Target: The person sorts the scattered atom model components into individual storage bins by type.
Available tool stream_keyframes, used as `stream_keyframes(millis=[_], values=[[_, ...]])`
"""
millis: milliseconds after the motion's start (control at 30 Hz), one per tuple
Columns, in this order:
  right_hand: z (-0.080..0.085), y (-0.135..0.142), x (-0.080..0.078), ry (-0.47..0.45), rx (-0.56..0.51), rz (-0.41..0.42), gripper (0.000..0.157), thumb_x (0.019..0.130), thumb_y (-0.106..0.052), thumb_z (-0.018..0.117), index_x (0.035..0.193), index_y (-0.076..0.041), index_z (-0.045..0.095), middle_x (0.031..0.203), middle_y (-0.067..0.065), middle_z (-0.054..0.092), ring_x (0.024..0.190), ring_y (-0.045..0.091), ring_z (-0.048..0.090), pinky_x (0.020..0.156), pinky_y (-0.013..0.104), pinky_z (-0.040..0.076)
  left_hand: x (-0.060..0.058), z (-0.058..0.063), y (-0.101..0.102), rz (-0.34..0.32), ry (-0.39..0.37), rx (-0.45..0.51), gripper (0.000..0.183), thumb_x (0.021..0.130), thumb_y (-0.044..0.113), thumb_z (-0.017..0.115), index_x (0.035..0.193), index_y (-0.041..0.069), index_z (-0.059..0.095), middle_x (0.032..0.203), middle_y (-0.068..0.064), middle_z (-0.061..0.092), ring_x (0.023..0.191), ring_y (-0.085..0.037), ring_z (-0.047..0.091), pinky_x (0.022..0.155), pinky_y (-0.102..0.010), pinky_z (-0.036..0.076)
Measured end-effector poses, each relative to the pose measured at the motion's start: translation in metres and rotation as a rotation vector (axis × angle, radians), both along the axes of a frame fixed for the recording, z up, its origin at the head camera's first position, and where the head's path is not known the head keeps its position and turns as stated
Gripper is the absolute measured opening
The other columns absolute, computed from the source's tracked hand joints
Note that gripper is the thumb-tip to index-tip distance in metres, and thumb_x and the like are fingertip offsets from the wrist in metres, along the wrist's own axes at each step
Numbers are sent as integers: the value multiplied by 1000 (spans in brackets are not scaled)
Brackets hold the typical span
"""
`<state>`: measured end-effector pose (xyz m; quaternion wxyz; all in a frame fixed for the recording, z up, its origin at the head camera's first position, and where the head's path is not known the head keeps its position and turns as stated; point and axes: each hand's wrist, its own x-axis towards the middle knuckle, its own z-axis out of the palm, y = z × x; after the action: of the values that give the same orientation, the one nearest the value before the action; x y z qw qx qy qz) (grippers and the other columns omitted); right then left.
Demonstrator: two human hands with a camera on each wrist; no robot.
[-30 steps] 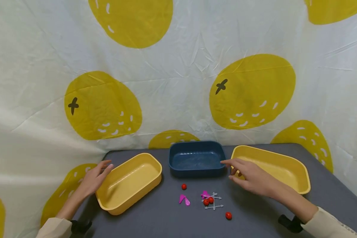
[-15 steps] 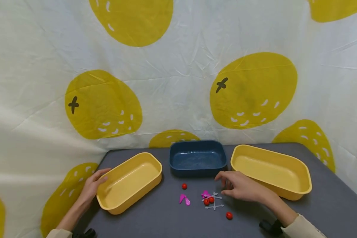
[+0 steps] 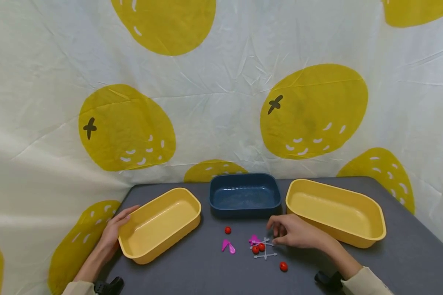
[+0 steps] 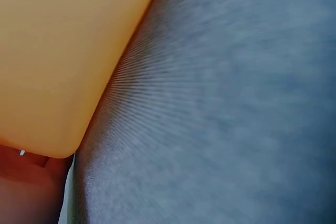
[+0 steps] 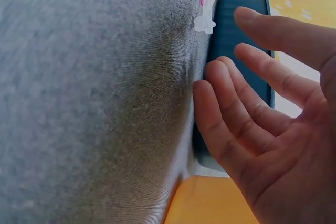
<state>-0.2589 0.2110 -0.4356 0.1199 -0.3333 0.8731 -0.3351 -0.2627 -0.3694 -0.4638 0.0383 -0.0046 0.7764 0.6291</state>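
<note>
Dark bench point(image 3: 192, 276). Left hand point(image 3: 112, 231) grips yellow tray point(image 3: 162, 225) left of blue tray point(image 3: 245, 199); right hand point(image 3: 297, 231), fingers loosely parted, just beside grey rods point(image 3: 266, 254) nearside of blue tray. Advisable: pinch 1 bare end.

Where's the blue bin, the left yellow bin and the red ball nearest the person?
Blue bin point(image 3: 245, 200): head view, bare inside floor.
Left yellow bin point(image 3: 160, 225): head view, bare inside floor.
Red ball point(image 3: 283, 266): head view, its middle.

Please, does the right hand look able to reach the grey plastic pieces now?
Probably yes: the right hand is close beside the grey plastic pieces, seems to hold nothing, and no obstacle shows between.
</note>
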Motion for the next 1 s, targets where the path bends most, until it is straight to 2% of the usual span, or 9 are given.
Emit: stream_keyframes(millis=[133,267,433,600,700,833,1000], values=[[-2,0,0,-12,-9,11,22,88,-21,81,105,-13,69,81,-9,62,69,0,55,61,21,49,-6,-3,0,-25,-30,26,53,114,32,34,161,9,35,151,9,50,121,9,58,98,-16,51],[-4,-1,0,-29,-9,-8,19,87,-19,81,101,-13,71,80,-8,62,69,1,55,59,21,49,-11,-7,-1,-73,-14,25,54,114,34,34,161,8,35,154,5,48,123,7,58,99,-17,51],[-8,-5,-1,-58,-10,-27,15,87,-20,82,96,-13,72,79,-8,64,70,2,57,61,21,51,-14,-10,-6,-144,3,40,57,114,36,34,162,6,31,145,14,50,124,4,59,99,-19,52],[-14,-8,-2,-99,-22,-28,12,88,-19,82,93,-13,73,80,-8,67,71,3,59,64,22,53,-16,-12,-12,-208,14,58,57,114,36,34,162,6,29,146,16,49,126,2,58,100,-20,52],[-16,-8,-2,-115,-40,-31,11,89,-16,80,94,-12,72,80,-7,68,71,4,60,63,22,53,-17,-13,-12,-224,21,72,57,114,35,34,162,5,28,145,16,50,127,0,59,100,-21,53],[-18,-8,-2,-95,-61,-28,11,90,-14,78,99,-12,73,80,-6,68,68,4,60,60,21,52,-18,-14,-12,-240,29,102,56,114,34,33,162,5,28,144,16,52,127,-2,60,100,-22,54],[-20,-8,-4,-53,-52,-29,7,93,-19,76,98,-14,76,81,-9,69,71,1,59,64,21,53,-19,-15,-13,-261,39,151,55,115,31,31,163,4,25,144,18,54,127,-1,60,100,-22,54]])
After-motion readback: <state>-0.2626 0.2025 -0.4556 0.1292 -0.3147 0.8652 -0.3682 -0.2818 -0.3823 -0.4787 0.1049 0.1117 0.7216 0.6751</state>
